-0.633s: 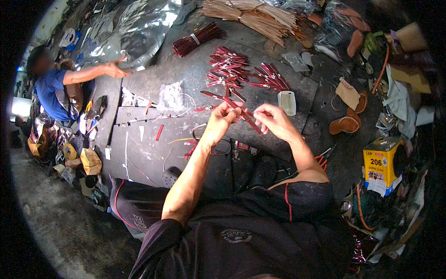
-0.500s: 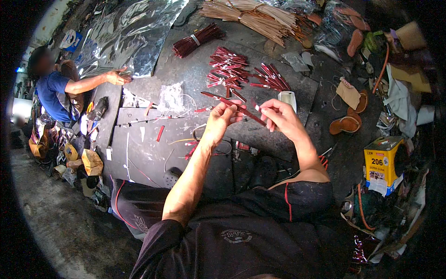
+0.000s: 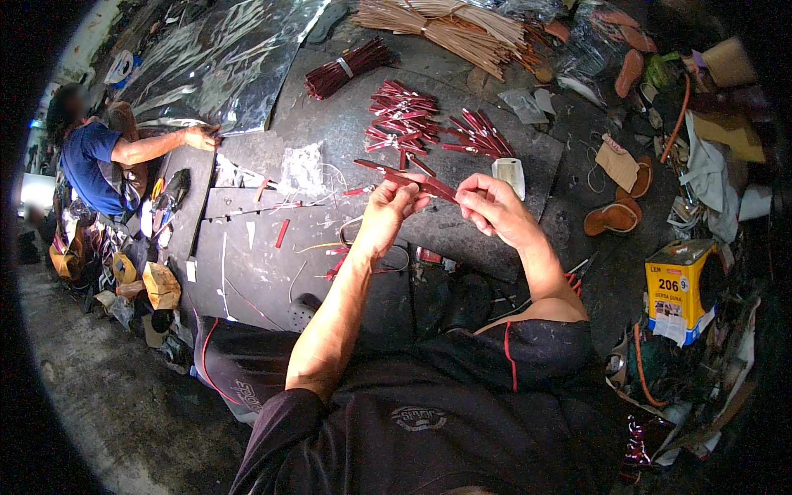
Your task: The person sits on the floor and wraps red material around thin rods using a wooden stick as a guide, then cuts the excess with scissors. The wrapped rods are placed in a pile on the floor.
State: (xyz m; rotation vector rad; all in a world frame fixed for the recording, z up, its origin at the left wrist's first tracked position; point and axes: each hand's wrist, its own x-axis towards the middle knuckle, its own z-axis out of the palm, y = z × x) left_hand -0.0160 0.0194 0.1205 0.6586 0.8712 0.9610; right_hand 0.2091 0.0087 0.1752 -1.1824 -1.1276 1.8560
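Note:
My left hand (image 3: 389, 208) is closed around dark red strips (image 3: 432, 186), thumb on top, their ends sticking out to both sides. At the right end of these strips, the fingers of my right hand (image 3: 498, 211) are pinched together on the tip. Whether a small white piece is still between those fingers is hidden. Just beyond the hands lies a pile of short dark red strips with white bits (image 3: 403, 114), and right of it a smaller fanned pile (image 3: 480, 136). A small white open box (image 3: 509, 175) stands beyond my right hand.
A tied dark red bundle (image 3: 348, 69) and a tan bundle (image 3: 445, 30) lie at the far side. At left a person (image 3: 92, 165) reaches over a shiny plastic sheet (image 3: 216, 70). A yellow can (image 3: 680, 289) and brown sandals (image 3: 612, 219) are at right.
My right hand has brought its fingers to the end of the held strips; the white piece seen in them before no longer shows. The other person's hand has drawn back slightly left.

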